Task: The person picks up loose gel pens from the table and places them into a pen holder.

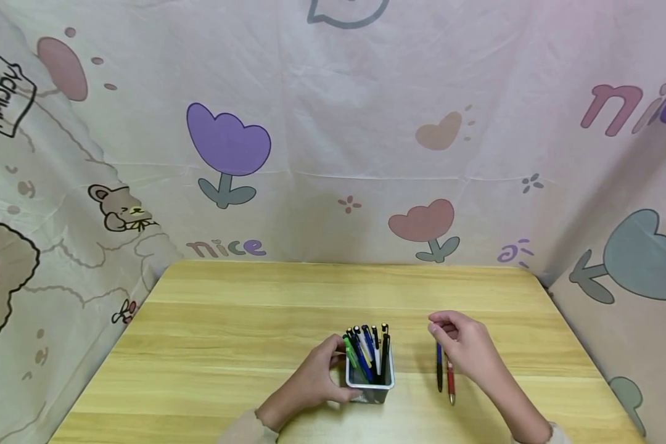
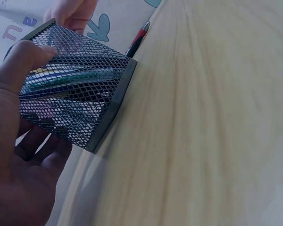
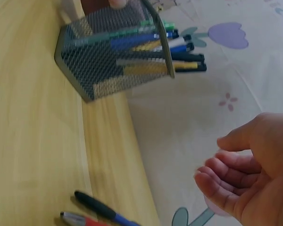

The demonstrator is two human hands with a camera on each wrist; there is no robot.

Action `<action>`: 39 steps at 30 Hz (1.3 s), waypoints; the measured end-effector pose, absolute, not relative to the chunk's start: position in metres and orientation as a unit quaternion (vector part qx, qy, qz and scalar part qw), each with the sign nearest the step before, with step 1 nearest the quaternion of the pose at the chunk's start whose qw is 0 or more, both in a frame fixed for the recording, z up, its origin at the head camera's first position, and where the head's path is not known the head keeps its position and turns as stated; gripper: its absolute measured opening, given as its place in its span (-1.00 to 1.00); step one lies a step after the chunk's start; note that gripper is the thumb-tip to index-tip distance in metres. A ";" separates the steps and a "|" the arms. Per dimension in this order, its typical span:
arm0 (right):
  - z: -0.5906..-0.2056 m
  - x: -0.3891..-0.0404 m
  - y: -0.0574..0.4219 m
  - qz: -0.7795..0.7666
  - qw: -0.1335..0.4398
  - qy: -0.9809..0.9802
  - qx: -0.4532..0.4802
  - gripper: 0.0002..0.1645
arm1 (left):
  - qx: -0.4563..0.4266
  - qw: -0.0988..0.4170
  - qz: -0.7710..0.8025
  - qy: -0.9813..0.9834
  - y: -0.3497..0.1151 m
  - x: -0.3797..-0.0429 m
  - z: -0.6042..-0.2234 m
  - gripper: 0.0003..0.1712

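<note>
A black wire-mesh pen holder [image 1: 373, 396] with a silvery rim stands upright on the table, filled with several pens [image 1: 363, 353], mostly blue, black and white, plus a green one. My left hand [image 1: 317, 377] holds it from the left side, thumb on the near wall and fingers behind. In the left wrist view, the thumb lies against the mesh [image 2: 85, 84]. My right hand [image 1: 468, 346] hovers over two loose pens, fingers loosely curled, nothing in it. These are a blue-and-black pen [image 1: 439, 373] and a red pen [image 1: 451, 383] with a silver tip; the hand partly hides them.
The light wooden table [image 1: 227, 333] carries the holder near its front middle. A pale curtain [image 1: 322, 123] printed with flowers and bears hangs behind it and along both sides.
</note>
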State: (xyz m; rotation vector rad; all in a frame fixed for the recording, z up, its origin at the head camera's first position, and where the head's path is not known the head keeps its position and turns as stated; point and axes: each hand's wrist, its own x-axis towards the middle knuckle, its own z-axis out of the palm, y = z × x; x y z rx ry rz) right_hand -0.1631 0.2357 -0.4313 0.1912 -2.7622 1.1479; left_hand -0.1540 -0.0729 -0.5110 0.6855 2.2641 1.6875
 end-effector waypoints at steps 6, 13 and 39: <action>-0.440 -0.171 0.248 0.351 0.061 -0.934 0.027 -0.70 | 0.232 0.120 0.575 0.775 -0.073 -0.153 -0.511 -0.21; -0.453 -0.177 0.261 0.298 0.052 -0.953 -0.002 -0.57 | 0.232 0.121 0.573 0.777 -0.073 -0.153 -0.511 -0.21; -0.477 -0.190 0.272 0.246 -0.025 -0.969 -0.029 -0.49 | 0.231 0.121 0.574 0.776 -0.073 -0.153 -0.510 -0.22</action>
